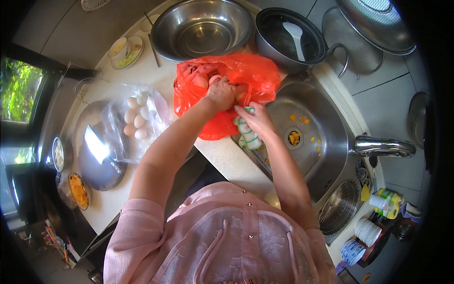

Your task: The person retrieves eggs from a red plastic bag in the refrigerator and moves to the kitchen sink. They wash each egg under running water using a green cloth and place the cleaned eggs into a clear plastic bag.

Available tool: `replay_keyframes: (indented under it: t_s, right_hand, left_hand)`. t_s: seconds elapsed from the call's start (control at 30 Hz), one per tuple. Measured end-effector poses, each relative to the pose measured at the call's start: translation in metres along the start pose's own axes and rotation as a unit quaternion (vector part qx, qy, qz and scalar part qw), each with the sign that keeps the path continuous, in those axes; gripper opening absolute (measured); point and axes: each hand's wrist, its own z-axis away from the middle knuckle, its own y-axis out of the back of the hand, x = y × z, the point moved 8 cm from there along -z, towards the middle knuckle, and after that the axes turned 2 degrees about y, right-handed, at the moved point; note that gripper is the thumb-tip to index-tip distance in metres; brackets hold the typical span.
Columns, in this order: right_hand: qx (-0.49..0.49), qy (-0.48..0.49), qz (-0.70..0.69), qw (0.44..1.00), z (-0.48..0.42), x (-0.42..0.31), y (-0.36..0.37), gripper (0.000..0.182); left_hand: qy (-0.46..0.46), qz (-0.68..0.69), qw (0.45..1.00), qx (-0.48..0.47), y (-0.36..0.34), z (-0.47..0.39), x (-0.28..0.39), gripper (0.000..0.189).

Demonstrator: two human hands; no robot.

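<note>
A red plastic bag [227, 71] lies on the counter in front of me, its mouth wide with eggs [200, 81] showing inside. My left hand [222, 94] reaches into the bag, its fingers against an egg and partly hidden by the plastic. At the bag's right edge, over the rim of the sink, my right hand [256, 119] grips a white and green checked cloth [248, 133]. To the left, several pale and brown eggs [139, 121] rest in a clear plastic bag [156, 103].
A kitchen knife [95, 145] lies on a round board [85, 170] at left, near a bowl of orange pieces [78, 191]. A steel basin [202, 32] and a pot [291, 39] stand behind. Food scraps lie in the steel sink [330, 142] at right, below the faucet [383, 146].
</note>
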Motion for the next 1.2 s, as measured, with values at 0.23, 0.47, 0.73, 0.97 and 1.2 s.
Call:
replay_keyframes:
  t_s: [0.23, 0.47, 0.73, 0.97, 1.2]
  right_hand:
    - [0.05, -0.05, -0.061, 0.996, 0.007, 0.0, 0.021, 0.057]
    - [0.08, 0.044, -0.438, 0.895, 0.046, -0.041, 0.042, 0.039]
    - [0.173, 0.506, 0.187, 0.824, 0.124, -0.12, -0.013, 0.038]
    - [0.33, 0.312, 0.055, 0.889, 0.094, -0.078, 0.041, 0.025]
    - [0.147, 0.367, -0.185, 0.9, 0.128, -0.081, 0.013, 0.052]
  left_hand:
    - [0.039, 0.028, 0.996, 0.071, 0.025, 0.008, -0.011, 0.051]
    - [0.127, 0.856, 0.494, 0.081, 0.071, 0.091, -0.002, 0.037]
    - [0.171, 0.949, 0.24, 0.11, 0.027, 0.105, 0.06, 0.032]
    - [0.146, 0.96, 0.193, 0.139, 0.031, 0.092, 0.087, 0.033]
    - [0.068, 0.97, 0.167, 0.163, 0.04, 0.086, 0.087, 0.028]
